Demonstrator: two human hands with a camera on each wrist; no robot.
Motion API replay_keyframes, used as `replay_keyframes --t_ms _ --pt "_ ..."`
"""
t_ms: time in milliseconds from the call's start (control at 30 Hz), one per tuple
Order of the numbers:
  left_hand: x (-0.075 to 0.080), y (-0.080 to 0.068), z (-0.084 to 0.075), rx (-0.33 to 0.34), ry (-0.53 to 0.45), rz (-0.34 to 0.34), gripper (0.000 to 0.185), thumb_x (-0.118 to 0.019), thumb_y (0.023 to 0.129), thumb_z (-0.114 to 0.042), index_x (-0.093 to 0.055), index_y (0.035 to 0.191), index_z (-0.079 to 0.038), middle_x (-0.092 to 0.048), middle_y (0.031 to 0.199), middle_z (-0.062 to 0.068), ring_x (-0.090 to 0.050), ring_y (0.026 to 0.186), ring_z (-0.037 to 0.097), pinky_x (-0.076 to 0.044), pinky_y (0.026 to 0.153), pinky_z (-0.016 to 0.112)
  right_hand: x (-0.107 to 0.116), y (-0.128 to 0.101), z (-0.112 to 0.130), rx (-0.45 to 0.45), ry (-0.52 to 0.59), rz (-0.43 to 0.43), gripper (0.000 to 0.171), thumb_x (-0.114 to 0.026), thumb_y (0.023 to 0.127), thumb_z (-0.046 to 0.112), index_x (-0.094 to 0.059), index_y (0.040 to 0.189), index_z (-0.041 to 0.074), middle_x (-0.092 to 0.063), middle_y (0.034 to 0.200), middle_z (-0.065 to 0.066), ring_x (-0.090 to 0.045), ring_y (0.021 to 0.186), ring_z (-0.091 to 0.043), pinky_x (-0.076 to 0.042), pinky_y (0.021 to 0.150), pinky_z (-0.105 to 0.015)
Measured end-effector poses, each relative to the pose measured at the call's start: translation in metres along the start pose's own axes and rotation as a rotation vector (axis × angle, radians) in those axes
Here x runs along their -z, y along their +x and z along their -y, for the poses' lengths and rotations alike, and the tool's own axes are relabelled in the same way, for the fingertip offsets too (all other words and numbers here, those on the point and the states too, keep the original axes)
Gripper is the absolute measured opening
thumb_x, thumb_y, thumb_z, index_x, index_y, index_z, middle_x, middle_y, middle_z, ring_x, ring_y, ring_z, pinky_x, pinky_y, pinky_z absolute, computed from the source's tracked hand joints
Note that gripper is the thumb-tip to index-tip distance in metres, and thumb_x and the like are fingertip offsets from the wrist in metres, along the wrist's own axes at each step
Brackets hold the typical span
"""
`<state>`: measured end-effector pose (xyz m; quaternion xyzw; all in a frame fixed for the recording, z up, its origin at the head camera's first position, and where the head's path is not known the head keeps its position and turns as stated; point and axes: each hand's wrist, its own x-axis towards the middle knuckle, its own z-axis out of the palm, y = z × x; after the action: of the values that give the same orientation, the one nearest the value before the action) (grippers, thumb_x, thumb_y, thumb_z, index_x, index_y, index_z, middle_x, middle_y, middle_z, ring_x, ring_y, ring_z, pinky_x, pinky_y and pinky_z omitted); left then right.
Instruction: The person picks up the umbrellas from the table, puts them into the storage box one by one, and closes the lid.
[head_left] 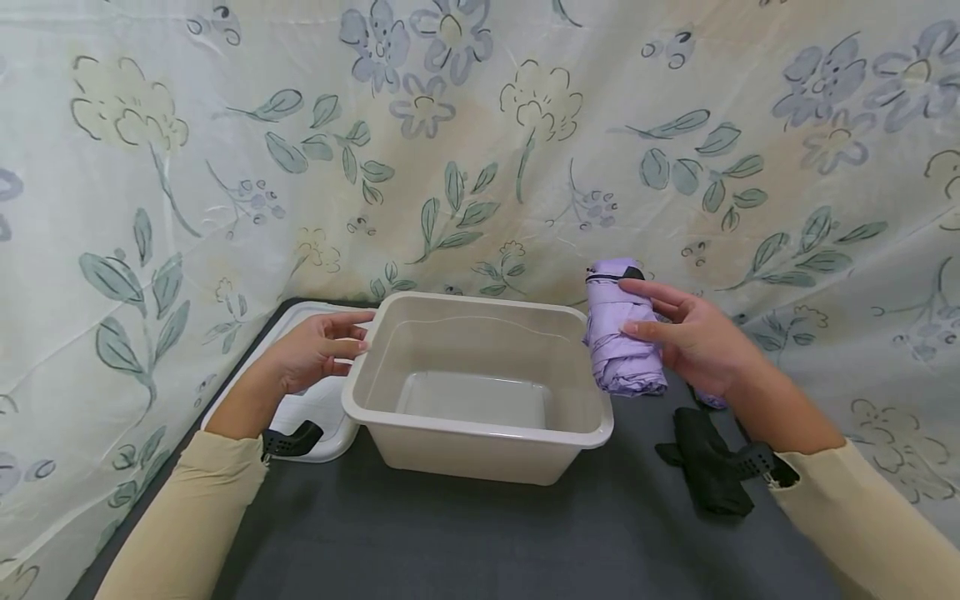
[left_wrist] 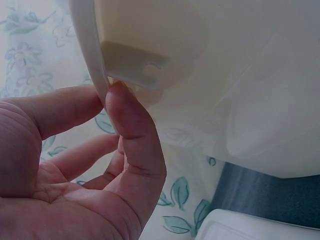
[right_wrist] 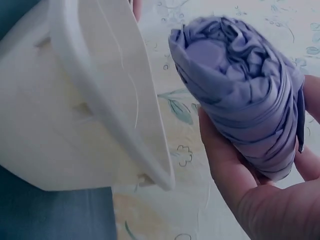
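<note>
A folded lilac umbrella [head_left: 625, 337] is gripped by the right hand [head_left: 693, 337], fingers curled around it, just beside the beige tub [head_left: 480, 387] on the table [head_left: 480, 533]. The tub's rim is pinched by the left hand [head_left: 315, 350]. Judging by this, the tub holds nothing yet; 1 black pouch [head_left: 708, 462] lies untouched.

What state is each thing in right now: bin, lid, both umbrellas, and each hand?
Beige bin: upright on the table, open, nothing visible inside.
White lid: off the bin, lying flat to its left.
Purple umbrella: folded, held beside the bin, outside its rim.
Black umbrella: folded, lying on the table.
Left hand: thumb and fingers pinching the bin's left rim.
Right hand: gripping the purple umbrella.
</note>
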<state>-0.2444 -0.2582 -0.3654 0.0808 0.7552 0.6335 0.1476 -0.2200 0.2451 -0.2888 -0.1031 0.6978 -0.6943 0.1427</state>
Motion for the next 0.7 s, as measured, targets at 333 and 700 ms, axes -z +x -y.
replay_keyframes --t_ms 333,700 --pt "-0.001 -0.002 0.0 0.009 0.002 -0.002 0.068 -0.069 0.098 -0.013 -0.039 0.158 -0.007 -0.061 0.118 0.002 -0.066 0.101 0.011 -0.06 0.086 0.031 -0.029 0.018 0.008 -0.035 -0.049 0.009 0.07 -0.071 0.096 0.007 -0.041 0.158 0.022 -0.035 0.153 -0.005 -0.055 0.121 -0.026 -0.061 0.089 -0.035" --pt "-0.002 -0.003 0.001 0.004 0.022 -0.009 0.069 -0.07 0.098 -0.017 -0.038 0.158 -0.009 -0.06 0.119 0.001 -0.065 0.103 0.012 -0.06 0.089 0.032 -0.062 0.051 0.015 -0.154 -0.125 -0.036 0.066 -0.077 0.091 0.009 -0.052 0.151 0.023 -0.044 0.151 -0.01 -0.055 0.122 -0.03 -0.061 0.086 -0.033"
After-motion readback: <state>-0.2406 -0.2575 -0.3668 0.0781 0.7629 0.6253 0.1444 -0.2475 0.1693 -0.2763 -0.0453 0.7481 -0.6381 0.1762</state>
